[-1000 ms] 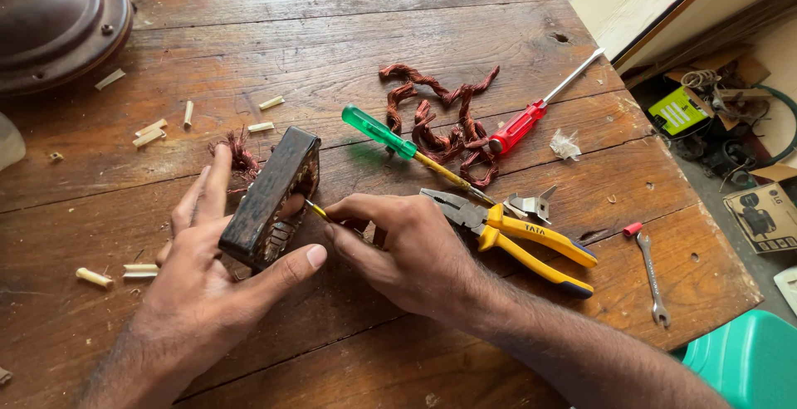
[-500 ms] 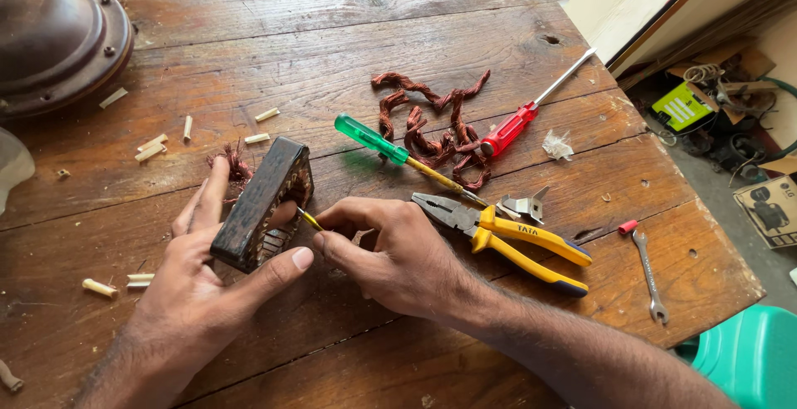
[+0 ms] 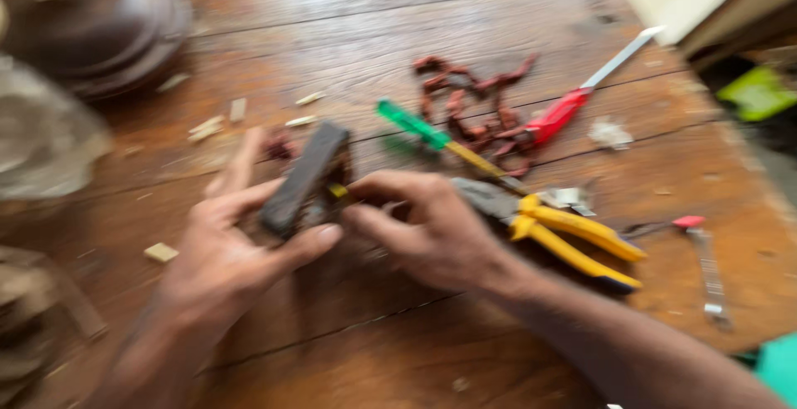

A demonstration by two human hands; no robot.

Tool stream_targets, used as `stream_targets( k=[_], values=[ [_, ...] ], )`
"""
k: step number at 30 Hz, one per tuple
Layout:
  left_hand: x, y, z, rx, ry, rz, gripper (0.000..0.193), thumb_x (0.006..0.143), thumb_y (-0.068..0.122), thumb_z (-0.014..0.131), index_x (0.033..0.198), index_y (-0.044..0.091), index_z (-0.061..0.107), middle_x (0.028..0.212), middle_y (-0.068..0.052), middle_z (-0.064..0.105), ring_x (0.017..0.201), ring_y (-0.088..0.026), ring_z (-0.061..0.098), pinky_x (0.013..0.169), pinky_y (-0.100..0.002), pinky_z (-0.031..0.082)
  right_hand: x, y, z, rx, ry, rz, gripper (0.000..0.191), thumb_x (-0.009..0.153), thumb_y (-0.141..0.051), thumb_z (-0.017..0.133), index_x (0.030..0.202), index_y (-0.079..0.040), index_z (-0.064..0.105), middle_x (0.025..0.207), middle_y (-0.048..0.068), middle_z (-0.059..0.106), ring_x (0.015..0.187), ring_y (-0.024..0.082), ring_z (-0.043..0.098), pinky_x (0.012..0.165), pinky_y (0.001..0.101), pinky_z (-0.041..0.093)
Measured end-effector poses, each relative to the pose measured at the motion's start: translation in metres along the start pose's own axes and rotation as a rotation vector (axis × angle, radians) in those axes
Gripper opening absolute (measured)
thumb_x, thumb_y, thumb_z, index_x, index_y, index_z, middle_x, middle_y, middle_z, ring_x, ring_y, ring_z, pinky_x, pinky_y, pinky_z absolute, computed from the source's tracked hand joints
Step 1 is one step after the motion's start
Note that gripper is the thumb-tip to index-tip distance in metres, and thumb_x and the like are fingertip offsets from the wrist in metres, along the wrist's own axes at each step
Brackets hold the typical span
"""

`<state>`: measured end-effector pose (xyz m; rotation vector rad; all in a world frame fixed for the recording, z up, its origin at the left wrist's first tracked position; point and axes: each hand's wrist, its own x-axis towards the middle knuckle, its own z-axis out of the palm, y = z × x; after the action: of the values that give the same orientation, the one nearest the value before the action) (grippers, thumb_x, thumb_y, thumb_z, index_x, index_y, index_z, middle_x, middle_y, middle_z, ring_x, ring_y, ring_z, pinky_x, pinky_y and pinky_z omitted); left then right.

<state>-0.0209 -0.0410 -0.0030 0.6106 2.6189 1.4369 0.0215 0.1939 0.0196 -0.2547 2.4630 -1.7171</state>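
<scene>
Left hand point(image 3: 220, 264): fingers and thumb grasping dark block point(image 3: 303, 181).
Right hand point(image 3: 432, 230): fingertips pinching what seems a small yellow piece point(image 3: 336, 191) against the block.
Just beyond the knuckles: yellow-handled pliers point(image 3: 573, 235).

Blurred green packet point(image 3: 757, 92) at right edge

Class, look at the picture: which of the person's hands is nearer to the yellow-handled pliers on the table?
Right. The right hand lies just beside the pliers, seemingly touching their jaw end; the left hand is farther off, holding the dark block.
</scene>
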Motion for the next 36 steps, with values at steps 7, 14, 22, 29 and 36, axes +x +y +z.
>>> stream_targets(
  k=[7,14,22,29,36],
  values=[
    [0.0,0.0,-0.017,-0.119,0.004,0.132,0.095,0.075,0.084,0.062,0.135,0.01,0.065,0.157,-0.02,0.047,0.15,-0.035,0.039,0.121,-0.056,0.029,0.007,0.01,-0.018,-0.492,0.114,-0.307,0.017,0.094,-0.011,0.068,0.108,-0.003,0.069,0.099,0.009,0.074,0.081,0.016,0.075,0.071,0.031,0.064],
    [0.015,-0.018,0.0,0.048,0.178,0.246,0.051,0.102,0.054,0.049,0.123,0.016,0.074,0.123,-0.002,0.074,0.125,-0.019,0.055,0.113,-0.04,0.037,0.014,0.022,-0.013,-0.672,0.15,-0.424,0.016,0.093,-0.015,0.075,0.104,-0.006,0.069,0.098,0.009,0.075,0.081,0.019,0.076,0.066,0.0324,0.066],
    [0.029,-0.02,0.0,0.232,0.24,0.409,0.04,0.084,0.046,0.083,0.114,0.02,0.079,0.11,0.0,0.075,0.11,-0.015,0.053,0.095,-0.035,0.028,0.011,0.015,-0.001,-0.702,0.2,-0.506,0.02,0.093,-0.014,0.075,0.112,-0.012,0.072,0.098,0.007,0.076,0.072,0.02,0.073,0.063,0.0358,0.059],
    [0.033,-0.016,0.003,0.303,0.286,0.362,0.027,0.09,0.044,0.083,0.106,0.023,0.081,0.103,0.006,0.077,0.107,-0.015,0.055,0.097,-0.038,0.026,0.012,0.012,0.006,-0.789,0.183,-0.533,0.026,0.095,-0.016,0.075,0.12,-0.018,0.073,0.088,0.006,0.071,0.066,0.021,0.069,0.058,0.0373,0.057],
    [0.034,-0.016,0.005,0.263,0.309,0.369,0.023,0.091,0.042,0.081,0.104,0.022,0.08,0.105,0.006,0.077,0.109,-0.013,0.055,0.099,-0.038,0.026,0.021,0.019,0.003,-1.018,0.084,-0.6,0.038,0.091,-0.019,0.074,0.128,-0.018,0.067,0.085,0.004,0.067,0.055,0.016,0.062,0.043,0.0331,0.054]
  ],
)
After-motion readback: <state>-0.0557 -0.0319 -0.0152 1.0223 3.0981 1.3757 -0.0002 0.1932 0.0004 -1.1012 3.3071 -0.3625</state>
